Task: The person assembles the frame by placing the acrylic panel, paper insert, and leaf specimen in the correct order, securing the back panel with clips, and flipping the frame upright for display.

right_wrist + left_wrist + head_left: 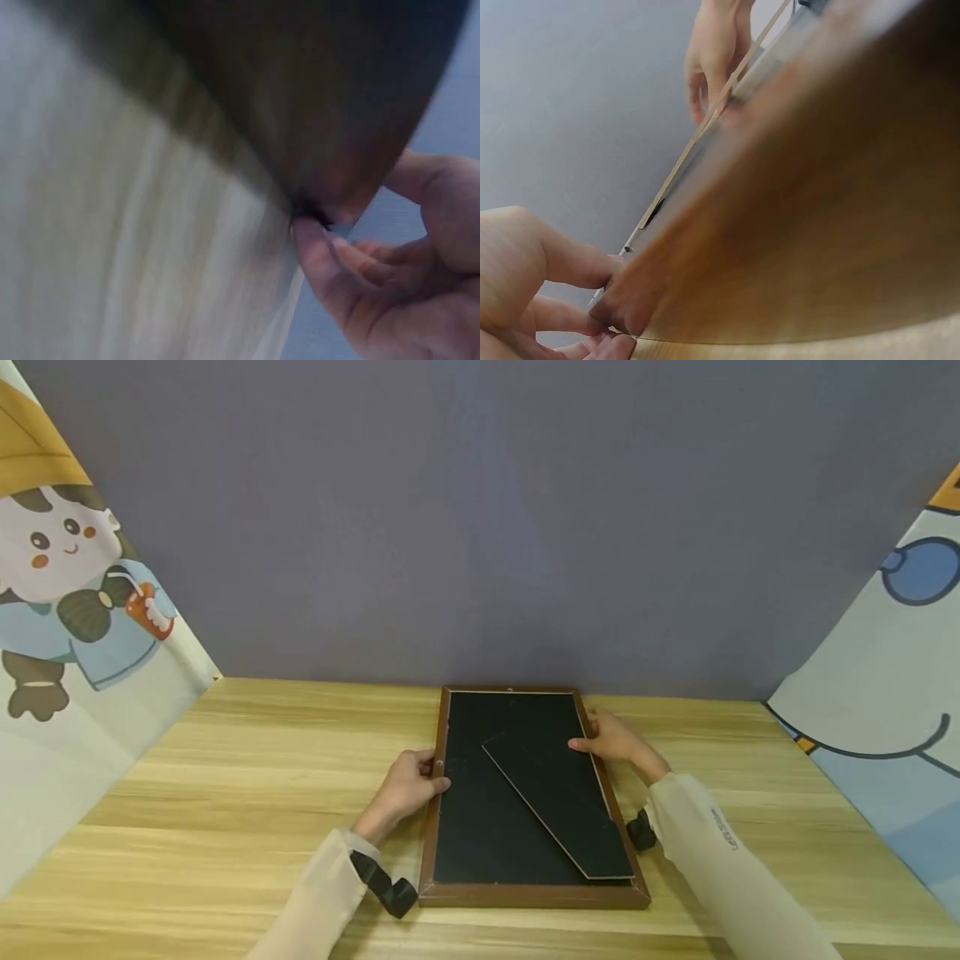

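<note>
A brown picture frame point(532, 895) lies back side up on the wooden table. Its black backing board point(472, 839) faces upward, and a black easel stand point(562, 818) runs slantwise across it to the lower right corner. My left hand point(405, 787) grips the frame's left side, thumb over the top edge and fingers at the outer side. On the opposite side, farther up, my right hand point(618, 743) holds the right edge with its thumb over the board. In the right wrist view, fingers of the right hand point(397, 277) curl around the frame's lower edge.
The wooden table point(262, 760) extends to both sides of the frame. A grey wall point(487, 527) rises close behind the frame's far edge. Panels with cartoon prints stand at the left point(90, 610) and right point(885, 693).
</note>
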The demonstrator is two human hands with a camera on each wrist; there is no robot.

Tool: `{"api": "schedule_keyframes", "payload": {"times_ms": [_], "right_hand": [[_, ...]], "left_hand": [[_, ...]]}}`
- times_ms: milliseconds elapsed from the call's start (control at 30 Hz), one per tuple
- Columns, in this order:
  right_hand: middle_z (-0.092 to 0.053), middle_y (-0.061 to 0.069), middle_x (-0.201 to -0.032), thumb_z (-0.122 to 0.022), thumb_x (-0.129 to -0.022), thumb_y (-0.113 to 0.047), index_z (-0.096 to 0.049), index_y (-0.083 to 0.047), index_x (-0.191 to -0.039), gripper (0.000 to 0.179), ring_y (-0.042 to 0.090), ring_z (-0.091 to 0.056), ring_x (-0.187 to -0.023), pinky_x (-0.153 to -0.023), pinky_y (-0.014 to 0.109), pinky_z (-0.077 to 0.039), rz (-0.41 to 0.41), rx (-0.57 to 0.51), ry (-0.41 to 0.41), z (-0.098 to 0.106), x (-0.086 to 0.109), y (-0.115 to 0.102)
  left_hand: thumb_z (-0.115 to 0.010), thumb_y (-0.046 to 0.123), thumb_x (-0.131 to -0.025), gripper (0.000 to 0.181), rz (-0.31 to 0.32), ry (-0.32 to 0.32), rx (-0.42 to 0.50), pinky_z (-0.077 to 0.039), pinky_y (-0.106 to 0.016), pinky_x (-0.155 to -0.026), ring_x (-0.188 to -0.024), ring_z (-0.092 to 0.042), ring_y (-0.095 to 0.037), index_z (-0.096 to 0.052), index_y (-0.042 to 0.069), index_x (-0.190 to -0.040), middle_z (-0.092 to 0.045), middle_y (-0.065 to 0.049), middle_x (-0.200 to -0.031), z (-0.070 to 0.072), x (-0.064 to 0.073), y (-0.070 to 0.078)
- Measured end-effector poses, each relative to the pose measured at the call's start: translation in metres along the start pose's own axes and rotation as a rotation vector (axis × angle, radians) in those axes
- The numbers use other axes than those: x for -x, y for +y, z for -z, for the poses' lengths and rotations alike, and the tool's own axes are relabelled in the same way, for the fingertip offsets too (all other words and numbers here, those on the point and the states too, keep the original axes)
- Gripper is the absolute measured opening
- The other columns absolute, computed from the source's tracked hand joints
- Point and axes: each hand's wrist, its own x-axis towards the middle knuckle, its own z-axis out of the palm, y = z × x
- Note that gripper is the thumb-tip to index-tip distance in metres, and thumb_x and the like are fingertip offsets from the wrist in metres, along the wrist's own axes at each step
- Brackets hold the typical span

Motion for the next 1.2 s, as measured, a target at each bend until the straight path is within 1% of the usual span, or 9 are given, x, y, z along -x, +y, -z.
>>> {"api": "schedule_keyframes", "payload": {"times_ms": [100,200,267,600,767,867,933,1067,1200], "right_hand": [[-0.052,0.041,-0.115,-0.07,-0.085,-0.039,-0.036,0.024,-0.127,0.083,0.046,-0.057,-0.101,-0.083,0.048,-0.051,-0.011,-0.044,0.02,-0.002,0.003,0.011],[-0.05,0.042,-0.118,-0.072,-0.084,-0.032,-0.039,0.024,-0.126,0.077,0.047,-0.055,-0.105,-0.086,0.048,-0.051,-0.038,-0.121,0.006,-0.003,0.013,0.01],[-0.042,0.042,-0.131,-0.072,-0.084,-0.023,-0.032,0.024,-0.133,0.079,0.052,-0.045,-0.12,-0.095,0.055,-0.046,-0.072,-0.154,-0.002,-0.003,0.024,0.0],[-0.038,0.043,-0.131,-0.064,-0.089,-0.01,-0.027,0.025,-0.135,0.068,0.051,-0.047,-0.118,-0.088,0.048,-0.053,-0.16,-0.285,-0.048,-0.009,0.053,-0.008],[-0.032,0.042,-0.138,-0.056,-0.096,-0.018,-0.025,0.022,-0.138,0.066,0.051,-0.046,-0.12,-0.087,0.049,-0.053,-0.176,-0.358,-0.082,-0.011,0.065,-0.011],[-0.034,0.04,-0.139,-0.053,-0.097,-0.02,-0.025,0.021,-0.139,0.065,0.05,-0.047,-0.12,-0.086,0.049,-0.053,-0.17,-0.368,-0.086,-0.011,0.068,-0.011],[-0.036,0.039,-0.138,-0.052,-0.098,-0.02,-0.025,0.021,-0.138,0.063,0.05,-0.047,-0.12,-0.087,0.049,-0.053,-0.168,-0.375,-0.084,-0.012,0.069,-0.01],[-0.038,0.038,-0.137,-0.051,-0.098,-0.019,-0.026,0.021,-0.138,0.062,0.05,-0.046,-0.121,-0.088,0.049,-0.053,-0.169,-0.394,-0.077,-0.012,0.07,-0.009],[-0.04,0.038,-0.136,-0.051,-0.098,-0.019,-0.027,0.021,-0.138,0.061,0.05,-0.044,-0.122,-0.087,0.049,-0.053,-0.176,-0.413,-0.066,-0.011,0.072,-0.01]], "left_hand": [[-0.064,-0.003,-0.084,0.055,0.003,-0.004,-0.01,-0.056,-0.037,-0.081,-0.102,-0.063,-0.032,-0.044,-0.013,-0.134,-0.064,-0.023,-0.113,-0.001,0.0,0.001],[-0.065,-0.001,-0.084,0.055,0.024,-0.005,-0.011,-0.055,-0.037,-0.082,-0.104,-0.062,-0.032,-0.044,-0.012,-0.134,-0.064,-0.022,-0.114,0.0,0.0,0.001],[-0.065,0.0,-0.085,0.056,0.037,-0.009,-0.012,-0.055,-0.039,-0.084,-0.107,-0.061,-0.033,-0.044,-0.012,-0.135,-0.063,-0.022,-0.117,0.002,0.0,0.001],[-0.066,0.004,-0.085,0.055,0.066,-0.018,-0.021,-0.053,-0.041,-0.089,-0.111,-0.058,-0.035,-0.045,-0.012,-0.134,-0.059,-0.024,-0.122,0.007,0.004,0.003],[-0.066,0.002,-0.084,0.029,0.112,-0.01,-0.061,-0.052,-0.031,-0.073,-0.086,-0.06,-0.021,-0.064,-0.007,-0.112,-0.065,-0.014,-0.098,0.007,0.008,0.01],[-0.066,0.0,-0.083,0.006,0.126,-0.001,-0.079,-0.043,-0.025,-0.062,-0.071,-0.051,-0.016,-0.065,-0.002,-0.089,-0.058,-0.006,-0.078,0.006,0.01,0.013],[-0.066,0.0,-0.083,0.006,0.131,0.004,-0.076,-0.039,-0.024,-0.06,-0.067,-0.046,-0.015,-0.061,0.002,-0.08,-0.051,-0.003,-0.071,0.005,0.011,0.015],[-0.067,-0.001,-0.082,0.005,0.129,0.014,-0.059,-0.038,-0.024,-0.06,-0.066,-0.045,-0.015,-0.063,0.002,-0.082,-0.05,-0.001,-0.07,0.004,0.01,0.015],[-0.067,-0.001,-0.083,0.018,0.127,0.013,-0.062,-0.045,-0.026,-0.065,-0.074,-0.051,-0.016,-0.068,-0.002,-0.101,-0.066,-0.01,-0.091,0.005,0.008,0.015]]}}
